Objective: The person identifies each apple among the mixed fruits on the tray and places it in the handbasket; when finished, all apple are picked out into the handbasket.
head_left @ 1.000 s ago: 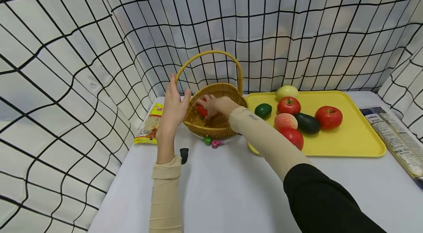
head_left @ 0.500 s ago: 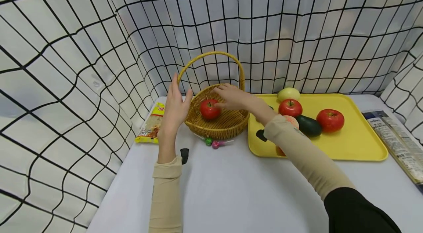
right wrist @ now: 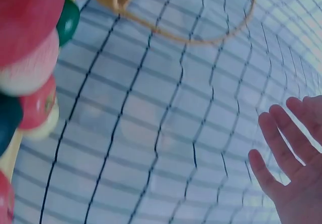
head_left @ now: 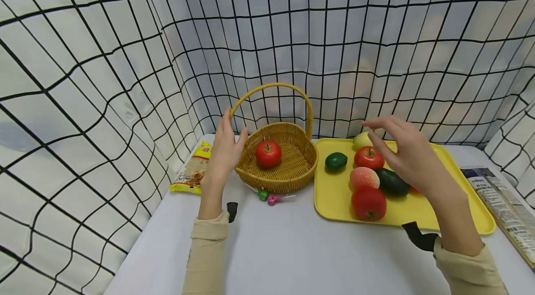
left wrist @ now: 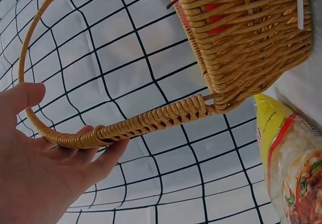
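While resting the left grip (head_left: 225, 146) against the handle (head_left: 276, 84) of the basket (head_left: 277, 184), holds the right grip (head_left: 403, 151) in the air above the tray (head_left: 334, 198). Has the left grip released, with straight fingers touching the handle; in the left wrist view, has the handle between thumb and fingers. Has the right grip released too, with fingers parted in the right wrist view. Find the basket upright on the counter (head_left: 292, 258), between a yellow packet (head_left: 194, 169) and the tray. Look inside it for one red fruit (head_left: 268, 154), lying left of the middle with stem upward. See two lollipops (head_left: 272, 199), one green and one pink, just in front of the basket. On the tray, count a pale fruit (head_left: 362, 140) at the back, then, coming forward, a red apple (head_left: 368, 157), a peach (head_left: 364, 178) and a bigger apple (head_left: 369, 203), with a green fruit (head_left: 336, 161) to the left and a long dark fruit (head_left: 391, 183) to the right. Find a newspaper (head_left: 505, 213) just beyond the tray's right edge.
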Demonstrator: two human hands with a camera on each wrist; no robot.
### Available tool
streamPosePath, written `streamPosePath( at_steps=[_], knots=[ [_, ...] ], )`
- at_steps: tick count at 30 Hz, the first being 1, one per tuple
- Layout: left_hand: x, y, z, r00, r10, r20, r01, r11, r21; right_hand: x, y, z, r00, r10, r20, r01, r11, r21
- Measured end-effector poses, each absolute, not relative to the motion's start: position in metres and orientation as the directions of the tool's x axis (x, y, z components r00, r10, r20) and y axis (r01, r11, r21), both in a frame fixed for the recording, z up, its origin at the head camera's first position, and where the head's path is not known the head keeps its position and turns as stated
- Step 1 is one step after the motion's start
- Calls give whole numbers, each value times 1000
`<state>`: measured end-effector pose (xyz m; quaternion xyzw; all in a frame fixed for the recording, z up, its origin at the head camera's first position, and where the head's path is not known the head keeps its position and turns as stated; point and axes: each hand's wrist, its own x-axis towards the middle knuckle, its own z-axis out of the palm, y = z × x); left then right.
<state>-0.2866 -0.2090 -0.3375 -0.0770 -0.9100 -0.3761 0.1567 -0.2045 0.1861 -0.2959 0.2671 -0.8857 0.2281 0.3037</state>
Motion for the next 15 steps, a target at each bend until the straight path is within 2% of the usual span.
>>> streamPosePath(
  at_steps=[7,15],
  knots=[
    [-289,-207,-341,-923,32,384,288,717,634,-166,229,-291,-616,-212,759,-574,780,-248],
    [-292,-213,-340,-927,32,373,279,722,633,-150,263,-285,-617,-133,776,-478,847,-234]
  ],
)
